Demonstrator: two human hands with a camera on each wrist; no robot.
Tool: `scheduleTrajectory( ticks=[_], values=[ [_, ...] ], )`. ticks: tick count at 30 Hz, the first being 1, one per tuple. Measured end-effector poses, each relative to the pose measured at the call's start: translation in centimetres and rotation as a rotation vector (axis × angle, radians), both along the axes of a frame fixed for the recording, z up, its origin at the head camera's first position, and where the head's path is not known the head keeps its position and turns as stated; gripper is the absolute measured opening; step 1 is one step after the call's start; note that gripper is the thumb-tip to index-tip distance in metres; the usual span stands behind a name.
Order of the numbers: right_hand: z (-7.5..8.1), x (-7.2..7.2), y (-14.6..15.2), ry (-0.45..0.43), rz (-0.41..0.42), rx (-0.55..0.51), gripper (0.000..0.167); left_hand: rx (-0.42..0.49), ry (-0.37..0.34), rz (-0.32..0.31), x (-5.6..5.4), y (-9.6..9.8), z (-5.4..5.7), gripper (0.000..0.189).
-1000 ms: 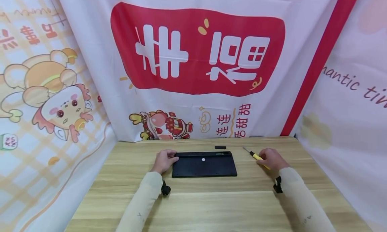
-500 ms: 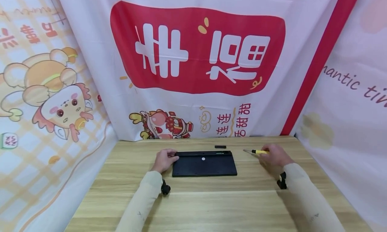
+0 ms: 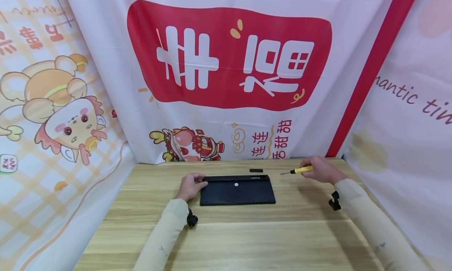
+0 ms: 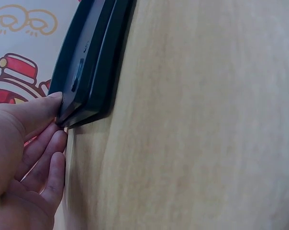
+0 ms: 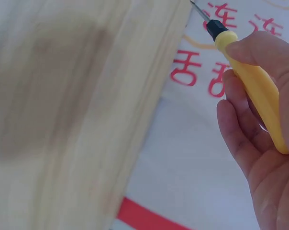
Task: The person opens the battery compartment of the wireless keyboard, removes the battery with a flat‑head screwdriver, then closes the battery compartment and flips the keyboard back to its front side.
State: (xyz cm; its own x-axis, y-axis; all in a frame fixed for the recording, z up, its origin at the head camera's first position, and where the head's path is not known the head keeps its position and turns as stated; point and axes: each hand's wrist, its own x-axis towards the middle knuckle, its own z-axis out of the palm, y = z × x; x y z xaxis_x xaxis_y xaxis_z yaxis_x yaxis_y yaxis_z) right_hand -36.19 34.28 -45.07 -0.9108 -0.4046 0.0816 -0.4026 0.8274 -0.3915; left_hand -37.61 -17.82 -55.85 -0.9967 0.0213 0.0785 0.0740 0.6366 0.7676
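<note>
A black keyboard (image 3: 237, 195) lies underside up on the table, with a round white sticker near its middle. A greenish strip (image 3: 256, 177) shows in a slot at its far right. My left hand (image 3: 190, 186) pinches the keyboard's far left corner; in the left wrist view the thumb lies on the edge (image 4: 70, 96) with the fingers beneath. To the right, my right hand (image 3: 322, 170) grips a yellow-handled screwdriver (image 3: 302, 169) raised above the table, its metal shaft aimed left. In the right wrist view the thumb lies along the screwdriver's handle (image 5: 259, 88).
A small black cover piece (image 3: 256, 170) lies just behind the keyboard's right end. The wood-grain table (image 3: 240, 239) ends at a printed cloth backdrop (image 3: 229, 59). Similar cloth hangs on the left and right sides.
My right hand has lifted the screwdriver from its lower spot at the right and moved it farther back, turning the shaft leftward. My left hand stays on the keyboard's corner.
</note>
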Motion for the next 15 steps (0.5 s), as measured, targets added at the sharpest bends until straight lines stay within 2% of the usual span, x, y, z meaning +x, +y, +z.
scheduleTrajectory(
  ticks=[8,15],
  values=[
    [2.8,-0.9,-4.0,-0.052,0.068,0.077,0.007,-0.002,0.012,-0.004,0.1,-0.1,0.1,0.029],
    [3.4,-2.1,-7.7,-0.015,0.179,0.144,0.007,0.004,0.027,-0.014,0.2,0.0,0.1,0.028]
  ],
)
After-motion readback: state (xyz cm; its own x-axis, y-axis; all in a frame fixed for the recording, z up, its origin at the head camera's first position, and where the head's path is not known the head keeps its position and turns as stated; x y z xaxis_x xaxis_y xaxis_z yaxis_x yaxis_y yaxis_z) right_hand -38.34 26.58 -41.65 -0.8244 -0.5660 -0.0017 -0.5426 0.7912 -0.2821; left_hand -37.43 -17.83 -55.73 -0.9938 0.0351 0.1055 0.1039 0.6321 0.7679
